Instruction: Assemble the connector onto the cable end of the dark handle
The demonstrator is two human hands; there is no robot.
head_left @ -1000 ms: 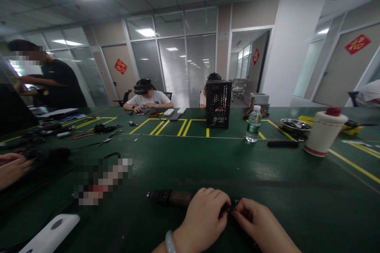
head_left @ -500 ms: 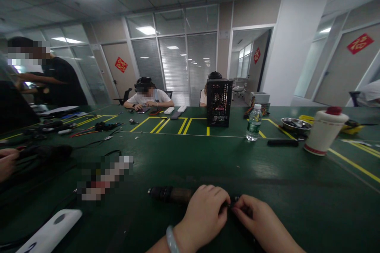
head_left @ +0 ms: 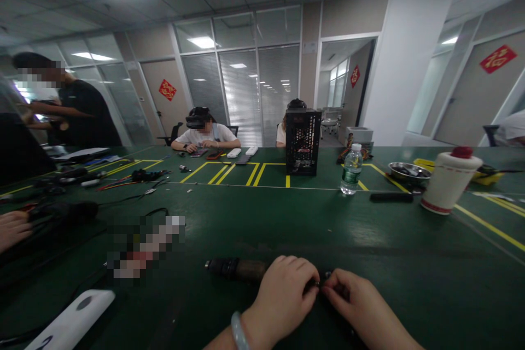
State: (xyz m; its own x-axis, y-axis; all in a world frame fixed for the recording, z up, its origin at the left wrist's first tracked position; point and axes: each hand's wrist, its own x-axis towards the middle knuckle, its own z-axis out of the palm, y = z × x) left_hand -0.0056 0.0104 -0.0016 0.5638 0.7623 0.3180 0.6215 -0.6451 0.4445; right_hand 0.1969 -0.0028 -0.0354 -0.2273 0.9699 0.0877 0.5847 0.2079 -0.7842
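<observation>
Worn-camera view of a black-and-brown cylindrical part [head_left: 235, 269] lying lengthwise on the bench just ahead of the person, its ribbed black end pointing left and its far right end hidden by the hands. The left hand [head_left: 283, 298], with a pale translucent bangle [head_left: 238, 331] at the wrist, curves over the part's right end, fingers bent and pressed toward the right hand. The right hand [head_left: 361, 303] reaches in from the lower right, its fingertips [head_left: 332, 287] meeting the left hand's around a small dark piece [head_left: 327, 279], too small to identify, in a close pinch. The dark green workbench [head_left: 410, 240] has a smooth, faintly glossy surface marked with yellow tape lines [head_left: 488, 227]. It extends well beyond the hands on the right and ahead. Near the lower left lies a white rounded plastic device [head_left: 71, 320], well apart from the left hand, and beside it a pixelated object [head_left: 143, 246] that cannot be made out. Farther ahead stand a clear plastic water bottle [head_left: 351, 169], a black perforated metal case [head_left: 302, 142], and a white cylindrical container with a red cap [head_left: 449, 183]. A co-worker's hand [head_left: 12, 229] enters at the left edge beside a black bundle [head_left: 63, 210].
</observation>
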